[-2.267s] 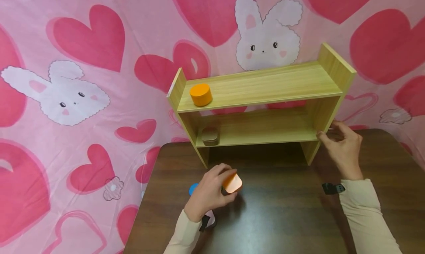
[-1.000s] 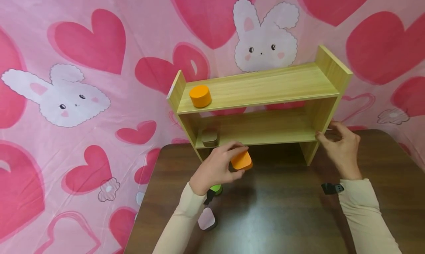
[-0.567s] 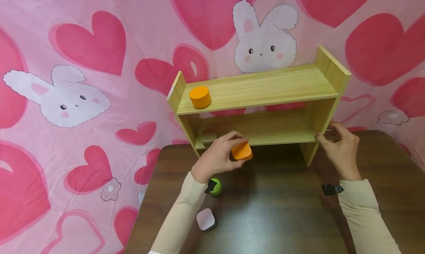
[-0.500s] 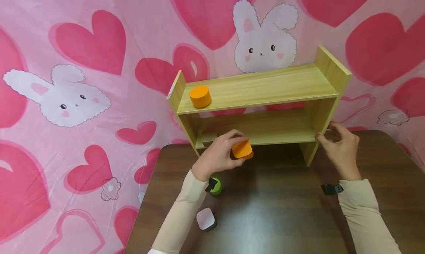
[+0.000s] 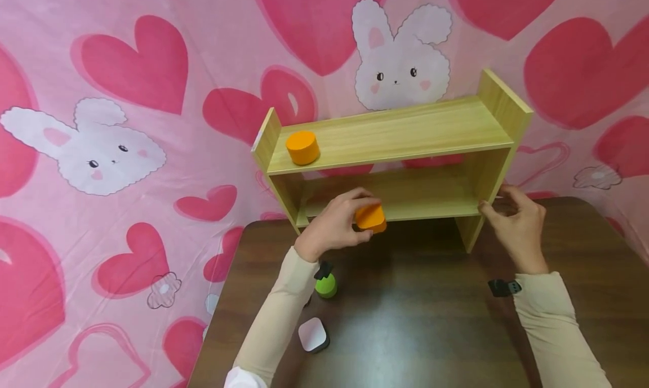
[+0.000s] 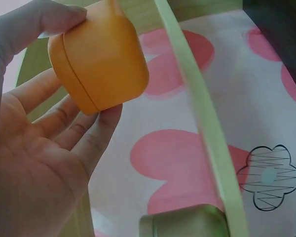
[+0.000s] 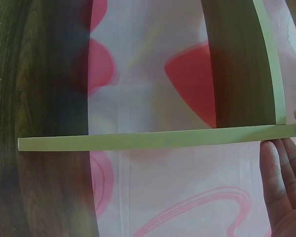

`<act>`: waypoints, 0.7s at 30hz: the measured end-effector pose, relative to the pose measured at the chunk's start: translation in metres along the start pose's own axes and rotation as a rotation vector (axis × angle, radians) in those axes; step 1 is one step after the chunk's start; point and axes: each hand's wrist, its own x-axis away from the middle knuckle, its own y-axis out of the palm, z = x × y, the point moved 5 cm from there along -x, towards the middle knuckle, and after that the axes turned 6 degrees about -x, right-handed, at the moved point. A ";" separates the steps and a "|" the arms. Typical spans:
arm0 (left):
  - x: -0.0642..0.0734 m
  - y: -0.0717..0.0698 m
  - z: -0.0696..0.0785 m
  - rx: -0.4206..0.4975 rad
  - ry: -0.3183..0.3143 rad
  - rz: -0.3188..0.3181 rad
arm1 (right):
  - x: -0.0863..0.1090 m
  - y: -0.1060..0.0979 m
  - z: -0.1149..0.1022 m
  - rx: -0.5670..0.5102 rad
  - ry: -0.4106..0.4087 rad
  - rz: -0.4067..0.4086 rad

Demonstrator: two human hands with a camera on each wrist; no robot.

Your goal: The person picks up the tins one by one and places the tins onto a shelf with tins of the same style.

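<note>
In the head view my left hand [image 5: 334,224] holds a small orange rounded-square tin [image 5: 370,217] between thumb and fingers, in front of the lower shelf. The left wrist view shows a lid seam round the orange tin [image 6: 103,59]. A round orange tin [image 5: 302,147] sits at the left end of the wooden shelf unit's upper board [image 5: 400,130]. On the lower board an olive-coloured tin [image 6: 185,223] shows in the left wrist view; my left hand mostly hides it in the head view. My right hand [image 5: 519,222] grips the unit's right side panel [image 7: 138,139], thumb on one face, fingers on the other.
On the dark wood table [image 5: 426,320] stand a round green tin [image 5: 326,286] and a pale pink square tin [image 5: 312,335], both near my left forearm. A pink cloth [image 5: 152,208] with hearts and rabbits hangs behind the unit.
My left hand has lifted the orange square tin up and away from the table, toward the lower shelf. The green and pink tins came out from behind that arm. My right hand stays on the panel.
</note>
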 end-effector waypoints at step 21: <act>-0.030 0.004 -0.011 0.031 -0.075 -0.091 | 0.000 0.000 0.001 0.002 -0.024 0.001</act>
